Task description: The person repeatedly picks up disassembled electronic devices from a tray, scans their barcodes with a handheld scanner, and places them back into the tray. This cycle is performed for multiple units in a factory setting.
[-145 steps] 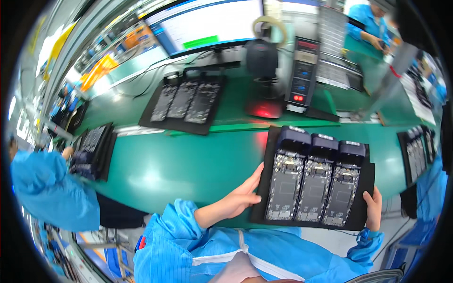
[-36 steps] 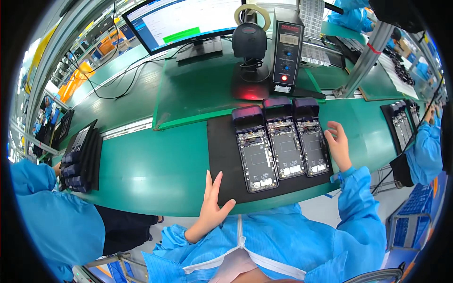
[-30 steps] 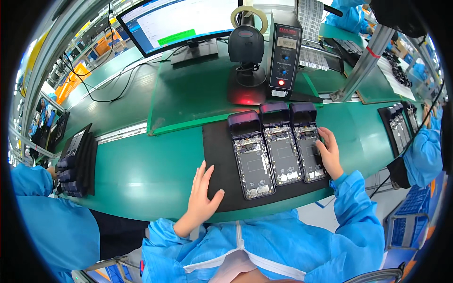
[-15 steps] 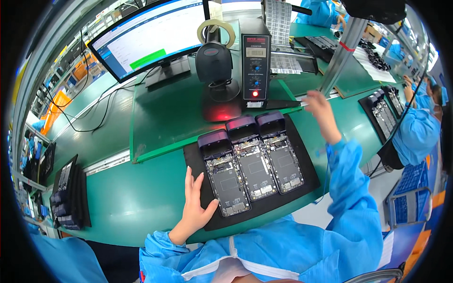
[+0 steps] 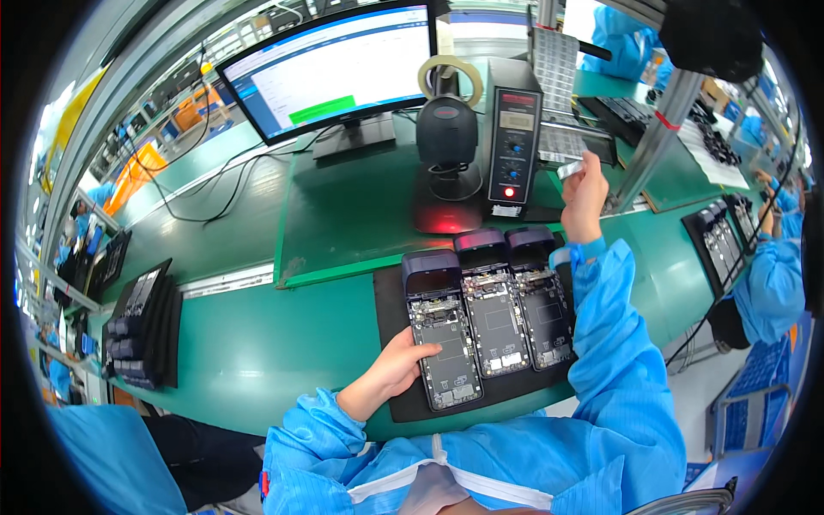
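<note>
Leftmost opened device (image 5: pixel 446 360) located at left part of black mat (image 5: pixel 391 300), beside two similar devices (image 5: pixel 496 321); its left edge grasped by left hand (image 5: pixel 396 364), thumb over exposed board; small pale strip (image 5: pixel 570 170), apparently a label, pinched by right hand (image 5: pixel 585 204) near counter box (image 5: pixel 513 137); board possibly smudged by thumb pressure; strip possibly creased by tight pinching.

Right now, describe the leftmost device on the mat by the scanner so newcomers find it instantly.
On the green bench, in front of the black scanner, a black mat bears three opened devices. Pick the leftmost device, circuitry exposed, dark cover at its far end. Unlike its two neighbours, it has the left hand at its edge, thumb over its face.
</note>
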{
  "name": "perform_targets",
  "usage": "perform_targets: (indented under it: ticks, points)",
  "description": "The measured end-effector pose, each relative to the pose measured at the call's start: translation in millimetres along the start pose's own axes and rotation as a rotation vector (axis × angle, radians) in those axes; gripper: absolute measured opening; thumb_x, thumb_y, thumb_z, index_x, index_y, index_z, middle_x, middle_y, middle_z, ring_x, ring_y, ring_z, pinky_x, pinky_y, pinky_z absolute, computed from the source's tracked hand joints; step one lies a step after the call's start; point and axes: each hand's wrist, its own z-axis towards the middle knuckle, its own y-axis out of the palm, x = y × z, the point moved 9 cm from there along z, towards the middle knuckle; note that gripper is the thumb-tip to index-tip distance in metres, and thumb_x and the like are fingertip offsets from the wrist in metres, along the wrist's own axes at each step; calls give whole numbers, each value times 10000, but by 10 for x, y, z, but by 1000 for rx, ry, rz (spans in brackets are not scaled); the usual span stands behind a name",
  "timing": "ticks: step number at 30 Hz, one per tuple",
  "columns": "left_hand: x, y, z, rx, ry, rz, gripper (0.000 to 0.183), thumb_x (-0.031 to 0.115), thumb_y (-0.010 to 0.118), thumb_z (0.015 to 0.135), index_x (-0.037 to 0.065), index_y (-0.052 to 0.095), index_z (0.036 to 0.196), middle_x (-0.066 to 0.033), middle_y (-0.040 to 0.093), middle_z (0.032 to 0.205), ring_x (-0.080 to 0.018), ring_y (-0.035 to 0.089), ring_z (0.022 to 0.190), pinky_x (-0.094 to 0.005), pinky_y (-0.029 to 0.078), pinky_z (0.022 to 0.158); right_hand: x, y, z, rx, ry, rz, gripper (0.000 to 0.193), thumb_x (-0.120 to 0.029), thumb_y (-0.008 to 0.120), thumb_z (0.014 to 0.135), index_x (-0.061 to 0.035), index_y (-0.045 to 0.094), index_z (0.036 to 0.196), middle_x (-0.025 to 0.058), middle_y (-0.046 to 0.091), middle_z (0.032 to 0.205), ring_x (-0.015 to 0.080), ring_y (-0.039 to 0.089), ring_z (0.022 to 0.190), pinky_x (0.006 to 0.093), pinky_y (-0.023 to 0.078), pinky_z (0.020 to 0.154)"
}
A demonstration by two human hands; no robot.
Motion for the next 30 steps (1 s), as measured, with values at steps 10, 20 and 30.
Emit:
perform_targets:
  ticks: [10, 20, 30]
  points:
    - [1159, 197, -13, -9, 386, -435, 398, 38, 445, 776, -37, 401, 1164, -162, 462, 1181, -277, 437, 1106, -402, 299, 988, 700, 1118, -658, -693, 380, -164, 154, -182, 501, 818, -51, 542, 888, -51, 386, 546, 16, 288, 425, 180, 189, 379]
    - [1760, -72, 667, 137, 644, -577, 187, 61, 456, 813, -45, 492, 963, -116, 544, 968, -216, 515, 906, -366, 392, 850, -445, 949, -597, -655, 18, 105, 276, -218, 445, 834, -96, 359, 602, -30, 275, 505, 60, 239, 460, 231, 192, 438]
    - [1433, 124, -211, 252, 834, 370, 337, 20, 505, 802, -14, 440, 1130, -81, 540, 1042, -153, 493, 999, -300, 390, 865, -428, 1419, -1722, -1047, -87, -190, 376, -165, 670, 681, -23, 436, 939, 118, 352, 1180, 163, 385, 1055, 306, 358, 867]
